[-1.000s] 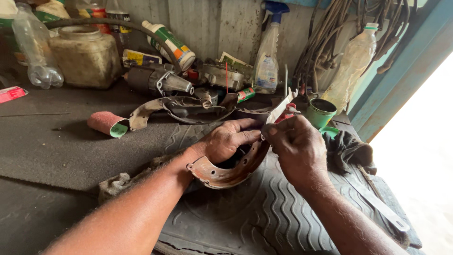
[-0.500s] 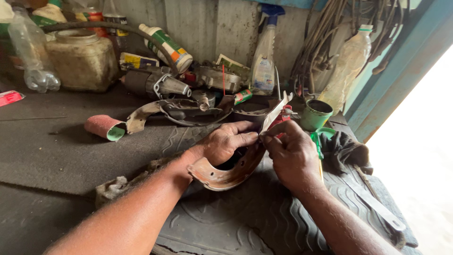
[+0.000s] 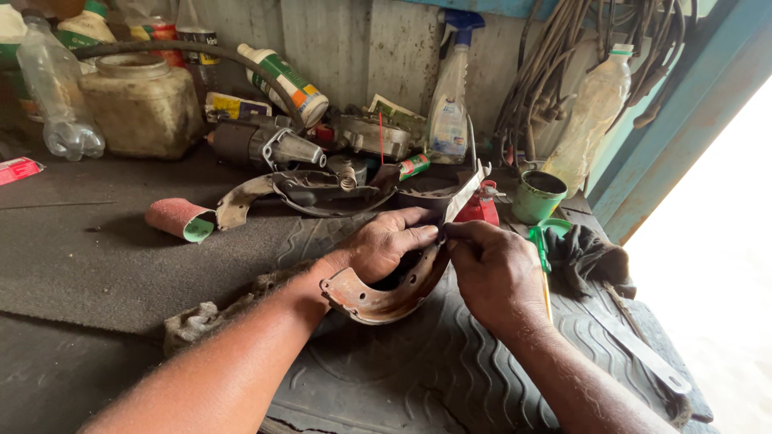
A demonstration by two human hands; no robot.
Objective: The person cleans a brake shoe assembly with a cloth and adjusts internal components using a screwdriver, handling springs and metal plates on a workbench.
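Both hands meet over a rusty, curved brake shoe (image 3: pixel 378 299) that rests near the middle of the tabletop (image 3: pixel 88 265), on a black ribbed rubber mat (image 3: pixel 450 370). The left hand (image 3: pixel 390 245) lies over the inner curve of the shoe, fingers closed around its upper end. The right hand (image 3: pixel 494 269) is closed in a pinch on a thin, pale flat blade (image 3: pixel 466 193), whose lower end sits against the shoe's upper tip, right where the two thumbs come together. The blade slants up and away from the hands toward the back wall.

Just behind the hands lies a second brake shoe (image 3: pixel 249 197) beside a tangle of dark metal parts. To the left of it sits a roll of reddish sandpaper (image 3: pixel 178 219) with a green backing, lying on its side on the dark cloth that covers that part of the tabletop. A small green cup (image 3: pixel 537 197) stands to the right of the blade, and a dark rag (image 3: pixel 583 253) is bunched just beside the right hand. A grey rag (image 3: pixel 197 321) lies under the left forearm.

Along the wall stand a white spray bottle (image 3: pixel 449 96) with a blue head, a cloudy plastic jug (image 3: pixel 141 104), a clear empty bottle (image 3: pixel 56 96) and a pale bottle (image 3: pixel 591 116) leaning among hanging cables (image 3: pixel 547 72).
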